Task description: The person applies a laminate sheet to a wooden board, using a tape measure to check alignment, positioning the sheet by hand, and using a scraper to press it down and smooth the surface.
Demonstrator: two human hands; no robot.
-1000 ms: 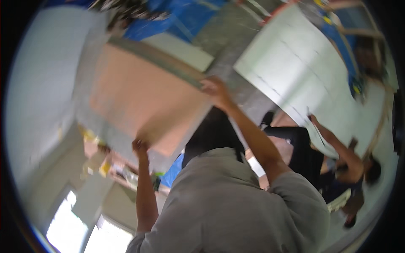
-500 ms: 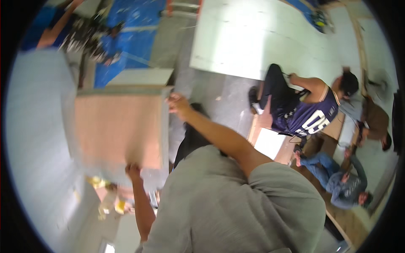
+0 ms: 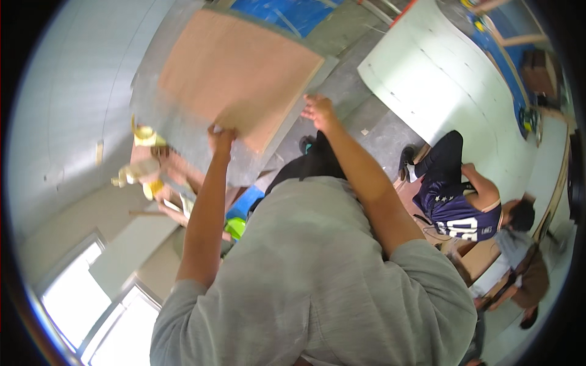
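A square, tan plywood panel (image 3: 241, 73) lies on a larger grey board (image 3: 189, 143) in front of me. At the panel's near edge, my left hand (image 3: 221, 139) is closed, its fingers pinched on that edge. My right hand (image 3: 318, 111) hovers just off the right side of the panel and board, with its fingers apart and nothing seen in them. Slight blur covers the panel's left part.
To the right, a person in a dark jersey (image 3: 461, 210) sits beside a large white curved sheet (image 3: 439, 73). Another person in brown (image 3: 530, 280) is behind. Yellow tape rolls (image 3: 145, 135) and clutter lie left of the board. A pale wall (image 3: 73, 122) rises at far left.
My view has turned, so the panel and board now appear tilted and higher in the picture. My right hand has come away from the panel's edge; my left stays at the near edge.
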